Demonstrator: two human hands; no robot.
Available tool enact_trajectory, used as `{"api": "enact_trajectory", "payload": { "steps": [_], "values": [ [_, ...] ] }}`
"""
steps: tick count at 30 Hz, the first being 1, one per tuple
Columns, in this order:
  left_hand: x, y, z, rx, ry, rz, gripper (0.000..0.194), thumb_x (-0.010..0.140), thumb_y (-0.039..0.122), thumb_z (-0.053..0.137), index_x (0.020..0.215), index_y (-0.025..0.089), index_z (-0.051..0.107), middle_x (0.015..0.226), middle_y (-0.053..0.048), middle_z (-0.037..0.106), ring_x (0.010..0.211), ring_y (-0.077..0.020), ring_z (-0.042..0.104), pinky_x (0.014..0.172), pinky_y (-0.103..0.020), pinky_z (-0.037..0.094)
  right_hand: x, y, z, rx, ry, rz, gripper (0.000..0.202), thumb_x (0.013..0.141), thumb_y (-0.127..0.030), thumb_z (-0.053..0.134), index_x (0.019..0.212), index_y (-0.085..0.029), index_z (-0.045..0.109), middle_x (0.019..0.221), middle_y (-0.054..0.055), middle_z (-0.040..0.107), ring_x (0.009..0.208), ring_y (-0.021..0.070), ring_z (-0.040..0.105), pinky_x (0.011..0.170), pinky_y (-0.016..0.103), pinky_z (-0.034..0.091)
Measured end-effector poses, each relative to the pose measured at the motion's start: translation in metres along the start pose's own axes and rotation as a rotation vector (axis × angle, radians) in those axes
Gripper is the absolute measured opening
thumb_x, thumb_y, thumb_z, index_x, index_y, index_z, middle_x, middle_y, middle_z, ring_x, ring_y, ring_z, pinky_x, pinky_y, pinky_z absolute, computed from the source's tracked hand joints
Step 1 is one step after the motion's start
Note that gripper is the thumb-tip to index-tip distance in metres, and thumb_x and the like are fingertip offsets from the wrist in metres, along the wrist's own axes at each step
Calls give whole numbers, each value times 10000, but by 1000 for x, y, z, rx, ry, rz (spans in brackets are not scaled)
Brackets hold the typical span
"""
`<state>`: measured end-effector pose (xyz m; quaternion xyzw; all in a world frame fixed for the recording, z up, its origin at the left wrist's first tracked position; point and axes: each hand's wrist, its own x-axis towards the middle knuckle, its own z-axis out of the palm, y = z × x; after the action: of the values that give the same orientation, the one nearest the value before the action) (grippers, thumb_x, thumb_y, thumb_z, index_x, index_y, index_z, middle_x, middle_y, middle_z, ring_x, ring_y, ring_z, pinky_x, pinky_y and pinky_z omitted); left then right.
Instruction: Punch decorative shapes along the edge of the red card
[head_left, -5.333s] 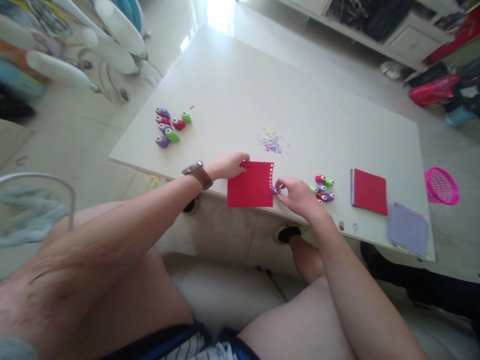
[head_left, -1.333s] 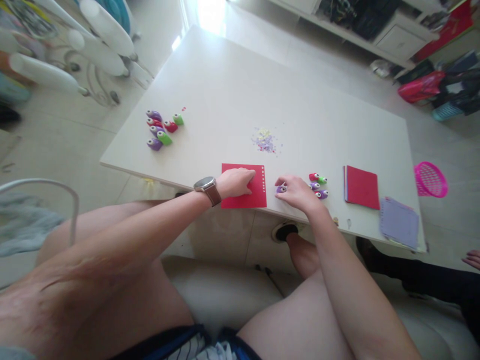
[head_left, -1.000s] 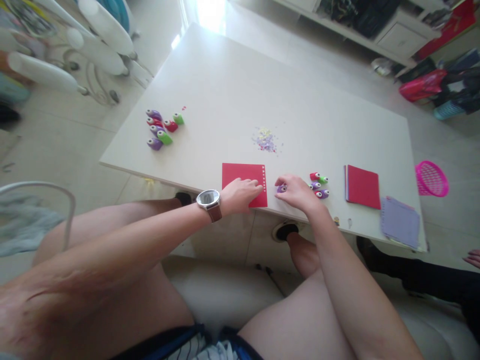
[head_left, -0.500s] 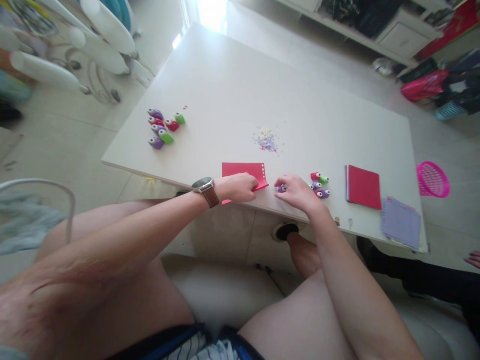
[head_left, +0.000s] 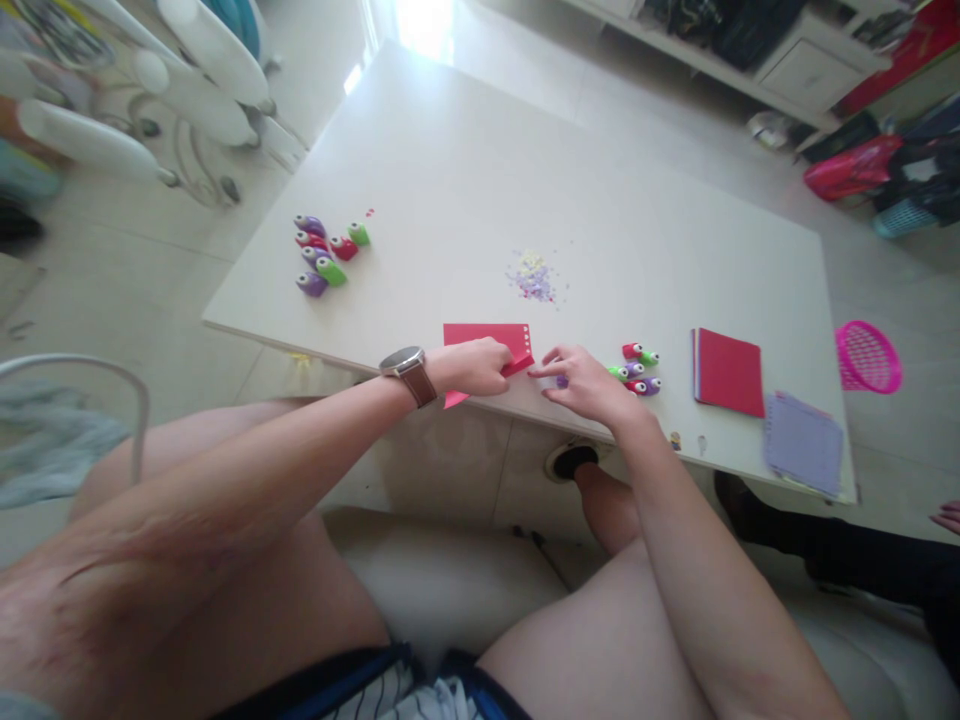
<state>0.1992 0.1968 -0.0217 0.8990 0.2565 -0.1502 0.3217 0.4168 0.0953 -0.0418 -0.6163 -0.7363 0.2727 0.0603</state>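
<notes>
My left hand (head_left: 480,366), below a wrist with a watch, is closed on a sheet of red paper (head_left: 480,333) at the table's near edge. The sheet's right edge has a row of punched holes, and its near right corner is folded up by the fingers. Just to the right, my right hand (head_left: 583,382) has its fingers apart, their tips close to the folded corner. Under that hand a purple craft punch (head_left: 562,381) stands on the table, mostly hidden. More small red, green and purple craft punches (head_left: 634,371) stand right of the hand.
Punched paper bits (head_left: 534,278) lie in a pile mid-table. Another group of craft punches (head_left: 319,258) stands at the left. On the right are a red paper pad (head_left: 729,372) and purple sheets (head_left: 804,443). A pink basket (head_left: 868,357) is beyond the edge; another person's hand (head_left: 946,517) shows far right.
My right hand has let go of the purple craft punch, and its fingers have spread and reached left toward the paper. The paper's lifted corner has shifted slightly up and left.
</notes>
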Motion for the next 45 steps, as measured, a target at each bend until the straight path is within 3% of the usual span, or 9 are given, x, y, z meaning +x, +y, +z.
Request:
{"api": "enact_trajectory", "payload": {
  "steps": [6, 9, 12, 17, 26, 33, 39, 45],
  "values": [
    [-1, -4, 1, 83, -14, 40, 279, 812, 214, 568, 942, 136, 802, 895, -121, 777, 747, -224, 659, 629, -337, 395, -2, -4, -3, -116, 51, 93, 336, 937, -256, 699, 1251, -228, 817, 1229, 128, 707, 1154, 307, 663, 1096, 451, 523],
    [-2, -8, 5, 77, -25, 79, 256, 826, 346, 645, 928, 165, 794, 873, -94, 768, 730, -217, 647, 622, -334, 383, -1, -4, -6, -97, 72, 133, 396, 950, -204, 633, 1327, -180, 752, 1248, 143, 725, 1187, 304, 661, 1095, 437, 513],
    [-1, -13, 8, 53, -4, 97, 297, 830, 466, 713, 904, 186, 776, 856, -75, 756, 742, -208, 643, 638, -318, 384, 1, -3, -8, -52, 105, 206, 355, 936, -135, 565, 1246, -158, 738, 1227, 141, 752, 1184, 294, 672, 1073, 421, 512],
    [2, -19, 7, 117, 79, 48, 195, 829, 358, 772, 904, 179, 754, 927, -86, 761, 830, -221, 667, 659, -307, 388, 2, -3, -8, 20, 120, 230, 334, 880, -78, 530, 1151, -174, 700, 1151, 122, 768, 1108, 268, 692, 1000, 380, 521],
    [4, -28, 9, 143, 31, -16, 205, 844, 367, 795, 924, 181, 762, 967, -102, 774, 877, -247, 695, 665, -311, 409, 7, -8, -6, 65, 107, 227, 345, 855, -59, 518, 1119, -187, 700, 1133, 121, 769, 1074, 262, 692, 963, 357, 515],
    [9, -31, 11, 141, 32, -22, 237, 812, 375, 802, 946, 182, 775, 960, -102, 777, 901, -252, 697, 701, -311, 439, 12, -7, -4, 121, 93, 206, 375, 832, -37, 482, 1114, -182, 683, 1128, 120, 764, 1096, 255, 690, 1010, 374, 519],
    [10, -33, 14, 126, 42, -19, 232, 814, 374, 805, 941, 183, 767, 944, -93, 773, 864, -240, 686, 671, -309, 418, 15, -1, -1, 203, 243, 200, 624, 781, -60, 522, 1391, -168, 599, 1502, 166, 636, 1430, 299, 554, 1232, 485, 410],
    [12, -35, 15, 122, 48, -15, 216, 809, 374, 820, 899, 191, 749, 927, -85, 769, 858, -237, 685, 668, -312, 411, 15, -3, 2, 255, 242, 227, 472, 824, -97, 534, 1273, -200, 640, 1347, 145, 730, 1298, 278, 657, 1162, 479, 480]
  ]
}}
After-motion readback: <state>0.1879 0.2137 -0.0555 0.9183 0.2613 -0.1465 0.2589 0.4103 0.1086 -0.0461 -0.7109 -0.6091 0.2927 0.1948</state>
